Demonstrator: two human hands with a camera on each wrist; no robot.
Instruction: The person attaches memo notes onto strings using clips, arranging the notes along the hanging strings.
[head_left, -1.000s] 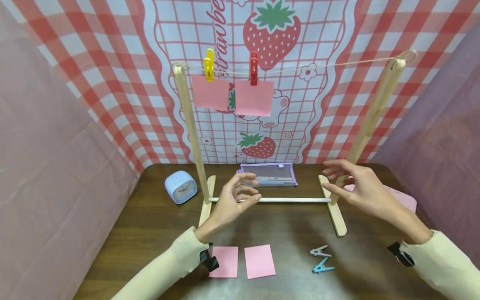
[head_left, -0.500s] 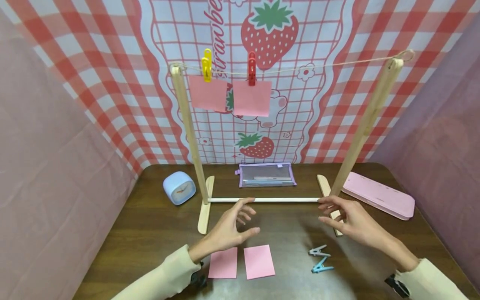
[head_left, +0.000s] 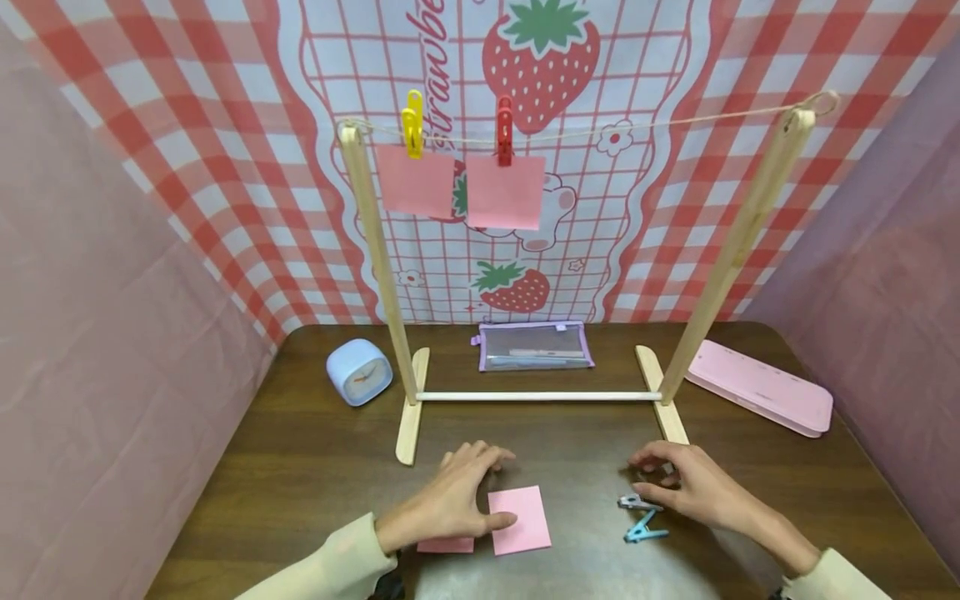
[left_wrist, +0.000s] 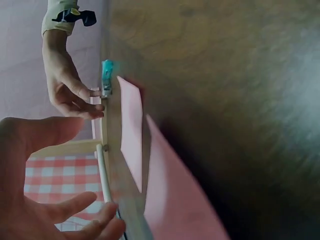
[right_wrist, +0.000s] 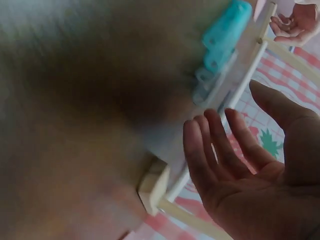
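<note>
In the head view my left hand (head_left: 455,497) hovers over two pink paper squares, fingers spread and holding nothing. It partly hides the left square (head_left: 446,546), and its thumb lies across the view of the right square (head_left: 531,517). My right hand (head_left: 693,485) is beside a grey clothespin (head_left: 630,502), thumb and fingers apart. Just nearer is a teal clothespin (head_left: 643,530), large in the right wrist view too. On the string above hang two more pink squares, one under a yellow clothespin (head_left: 412,127), the other under a red clothespin (head_left: 505,133).
A wooden stand with two posts (head_left: 378,258) and a white crossbar (head_left: 536,397) stands across the table. Behind it lies a mesh zip pouch (head_left: 534,346). A blue clock (head_left: 359,372) sits at left, a pink case (head_left: 757,389) at right.
Both hands have come down from around the crossbar toward the table. The left is now over the loose pink squares, the right beside the grey clothespin. The hanging squares stay in place.
</note>
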